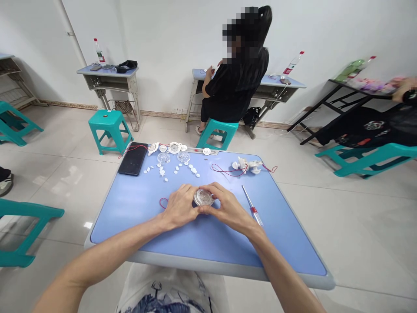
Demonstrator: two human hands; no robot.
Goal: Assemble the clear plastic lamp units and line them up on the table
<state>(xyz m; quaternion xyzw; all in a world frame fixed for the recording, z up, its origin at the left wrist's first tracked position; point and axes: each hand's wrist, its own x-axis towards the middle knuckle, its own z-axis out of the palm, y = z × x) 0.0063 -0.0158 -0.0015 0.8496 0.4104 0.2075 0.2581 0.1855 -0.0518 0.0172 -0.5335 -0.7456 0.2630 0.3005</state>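
Round clear housing (203,198) | left hand (180,208), right hand (226,207) holding | screwdriver (251,209) beside right

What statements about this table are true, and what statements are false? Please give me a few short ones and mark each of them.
1. The left hand and the right hand hold a round clear part between them. True.
2. The right hand holds the small screwdriver. False: it lies on the blue tabletop beside that hand.
3. A black phone lies near the far edge of the table. True.
4. The person seated at the back sits on a red stool. False: the stool is teal.
5. Small white pieces lie near the phone. True.
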